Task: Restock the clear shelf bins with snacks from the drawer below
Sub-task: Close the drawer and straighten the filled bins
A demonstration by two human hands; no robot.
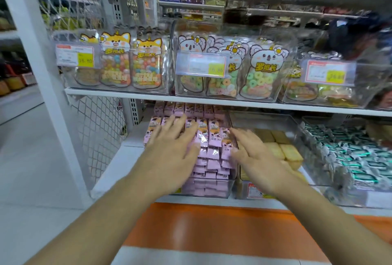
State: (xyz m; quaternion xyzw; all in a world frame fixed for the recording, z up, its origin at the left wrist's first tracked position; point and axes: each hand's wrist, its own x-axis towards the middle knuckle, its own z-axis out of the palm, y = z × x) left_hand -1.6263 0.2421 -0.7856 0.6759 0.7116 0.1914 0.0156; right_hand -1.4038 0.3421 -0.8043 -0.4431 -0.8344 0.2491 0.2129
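Note:
A clear shelf bin (212,193) on the lower shelf is packed with small pink snack packets (212,137). My left hand (171,148) lies flat on the left part of the packets, fingers spread and straight. At the bin's right side my right hand (254,154) hovers with straight fingers, touching the packets at its fingertips. Neither hand holds a packet. To the right, a second clear bin (246,190) holds yellow snack packets (282,150). The drawer front (212,228) below the shelf is orange and shut.
A third bin of white and green packets (350,158) stands at the right. The upper shelf (148,96) carries clear bins of candy bags with price tags (75,55). A wire mesh panel (99,133) and a white post (42,63) bound the left side.

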